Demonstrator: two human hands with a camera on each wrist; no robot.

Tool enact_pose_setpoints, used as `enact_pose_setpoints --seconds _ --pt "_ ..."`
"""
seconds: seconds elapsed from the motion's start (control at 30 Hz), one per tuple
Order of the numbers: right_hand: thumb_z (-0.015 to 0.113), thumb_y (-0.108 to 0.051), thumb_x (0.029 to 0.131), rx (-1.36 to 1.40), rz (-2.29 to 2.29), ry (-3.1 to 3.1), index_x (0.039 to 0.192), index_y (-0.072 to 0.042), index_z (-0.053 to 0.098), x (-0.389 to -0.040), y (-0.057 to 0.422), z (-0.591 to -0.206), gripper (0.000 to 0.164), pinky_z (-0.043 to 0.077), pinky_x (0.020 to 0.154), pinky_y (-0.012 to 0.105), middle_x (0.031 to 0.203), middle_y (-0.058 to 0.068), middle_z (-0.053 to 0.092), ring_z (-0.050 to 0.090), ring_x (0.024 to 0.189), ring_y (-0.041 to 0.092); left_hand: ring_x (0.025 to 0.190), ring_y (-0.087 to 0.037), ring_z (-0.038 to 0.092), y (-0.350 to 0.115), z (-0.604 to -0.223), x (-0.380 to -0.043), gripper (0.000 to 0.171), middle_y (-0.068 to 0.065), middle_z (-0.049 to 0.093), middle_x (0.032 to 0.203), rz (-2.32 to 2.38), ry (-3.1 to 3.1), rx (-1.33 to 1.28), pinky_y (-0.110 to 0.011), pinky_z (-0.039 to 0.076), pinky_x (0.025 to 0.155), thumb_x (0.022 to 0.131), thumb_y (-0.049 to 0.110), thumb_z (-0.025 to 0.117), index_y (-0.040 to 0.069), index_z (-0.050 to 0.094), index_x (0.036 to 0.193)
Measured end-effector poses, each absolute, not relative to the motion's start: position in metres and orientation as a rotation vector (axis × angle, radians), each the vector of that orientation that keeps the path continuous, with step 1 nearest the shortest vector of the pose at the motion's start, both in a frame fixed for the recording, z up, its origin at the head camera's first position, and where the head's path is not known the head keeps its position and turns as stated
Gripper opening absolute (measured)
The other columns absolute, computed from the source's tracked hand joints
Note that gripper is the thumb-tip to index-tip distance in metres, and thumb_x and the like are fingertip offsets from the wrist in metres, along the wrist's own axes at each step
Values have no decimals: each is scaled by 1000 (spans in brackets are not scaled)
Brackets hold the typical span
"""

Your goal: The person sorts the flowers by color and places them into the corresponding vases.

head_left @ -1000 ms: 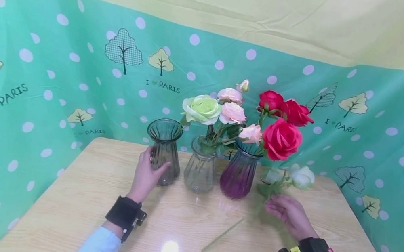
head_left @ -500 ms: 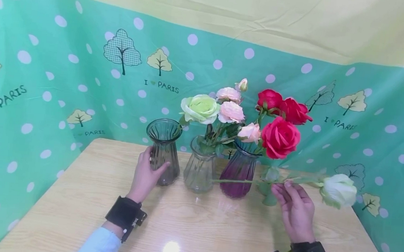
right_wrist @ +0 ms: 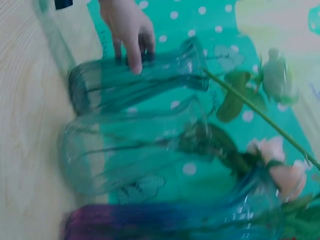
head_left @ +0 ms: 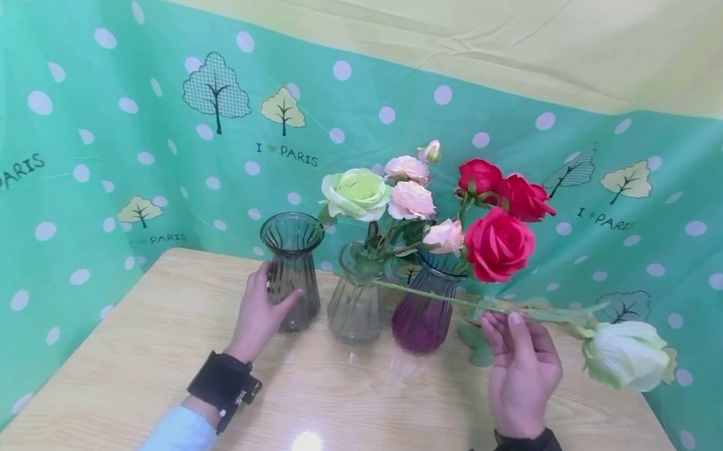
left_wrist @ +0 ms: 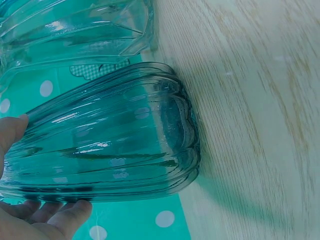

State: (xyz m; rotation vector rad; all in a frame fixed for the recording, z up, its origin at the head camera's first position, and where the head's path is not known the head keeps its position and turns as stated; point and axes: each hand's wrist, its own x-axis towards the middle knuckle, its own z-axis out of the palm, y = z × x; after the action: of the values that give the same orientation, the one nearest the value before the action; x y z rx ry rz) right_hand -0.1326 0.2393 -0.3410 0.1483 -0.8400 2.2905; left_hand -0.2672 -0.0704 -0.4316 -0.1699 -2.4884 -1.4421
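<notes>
My left hand [head_left: 264,314] grips a grey ribbed glass vase [head_left: 295,270] that stands upright at the left of a row. In the left wrist view its thumb and fingers lie on opposite sides of the grey vase [left_wrist: 105,145]. My right hand [head_left: 524,372] pinches the stem of a white rose [head_left: 626,355] above the table at the right. The stem lies nearly level, bloom to the right and cut end to the left, in front of the other vases. Green leaves [head_left: 475,345] hang beside the right fingers. The right wrist view shows the stem [right_wrist: 270,122] without the hand holding it.
A clear vase [head_left: 355,316] in the middle holds a pale green rose [head_left: 356,194] and pink flowers [head_left: 412,200]. Right of it, a purple-blue vase [head_left: 420,322] holds red roses [head_left: 500,245]. A patterned green cloth [head_left: 93,156] hangs behind the wooden table [head_left: 343,412].
My right hand has lifted and turned over, swinging the white rose's bloom right and its stem end up toward the clear vase's neck. The left hand stays on the grey vase.
</notes>
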Motion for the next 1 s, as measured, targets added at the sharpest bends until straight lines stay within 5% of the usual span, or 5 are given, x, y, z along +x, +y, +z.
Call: enact_pose_setpoints --seconds 0.47,1.0 --pt "51 12 89 400 2099 -910 91 7 62 -147 197 -328 12 58 77 37 84 14 72 70 79 25 127 -38 41 -71 -433 -269 85 -22 33 141 -1433 -2519 -158 -52 38 106 85 36 67 1 20 146" --pt "60 2 88 262 1925 -1253 93 2 64 -158 179 -318 7 58 78 35 84 7 73 71 80 18 128 -38 40 -71 -431 -266 84 -22 33 142 -1430 -2515 -158 -52 37 107 85 36 67 2 20 146"
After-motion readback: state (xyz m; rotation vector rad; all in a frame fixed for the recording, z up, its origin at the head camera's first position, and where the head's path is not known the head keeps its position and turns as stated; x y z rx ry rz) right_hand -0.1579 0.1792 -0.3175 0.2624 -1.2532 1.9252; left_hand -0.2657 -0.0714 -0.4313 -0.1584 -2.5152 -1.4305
